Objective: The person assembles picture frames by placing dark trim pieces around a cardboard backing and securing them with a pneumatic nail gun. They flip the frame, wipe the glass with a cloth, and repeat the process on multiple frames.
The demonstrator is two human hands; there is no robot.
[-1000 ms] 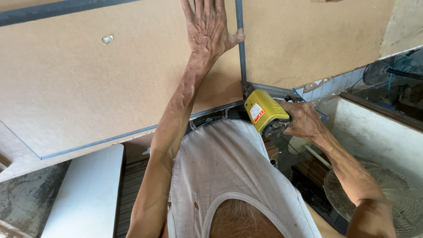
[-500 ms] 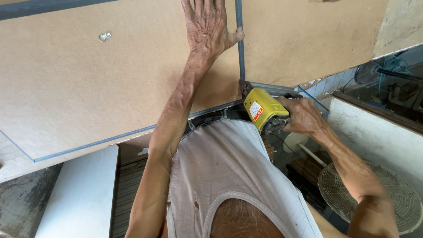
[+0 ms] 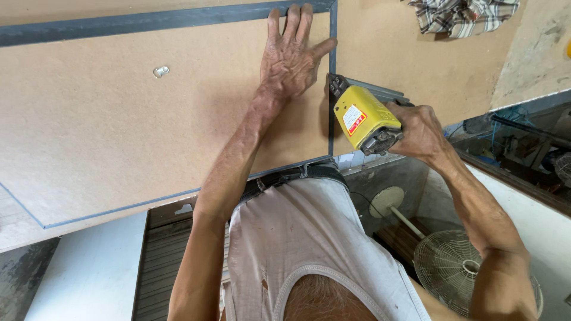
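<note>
My left hand (image 3: pixel 291 56) lies flat, fingers spread, on a tan fibreboard panel (image 3: pixel 119 119) edged with a blue-grey strip (image 3: pixel 332 77). The hand rests just left of the panel's right edge. My right hand (image 3: pixel 419 131) grips a yellow power tool (image 3: pixel 363 119) with a red and white label. The tool's nose touches the blue-grey strip on the right edge, just below my left hand. A small metal fitting (image 3: pixel 160 71) is fixed to the panel at the upper left.
A second tan board (image 3: pixel 416 65) lies behind the panel. A checked cloth (image 3: pixel 464 15) hangs at the top right. A pedestal fan (image 3: pixel 452 267) lies at the lower right beside a white wall. A white board (image 3: pixel 89 273) sits lower left.
The right hand has lifted the yellow tool up along the panel's right edge toward the left hand. The view has tilted, so the panel's top edge now shows.
</note>
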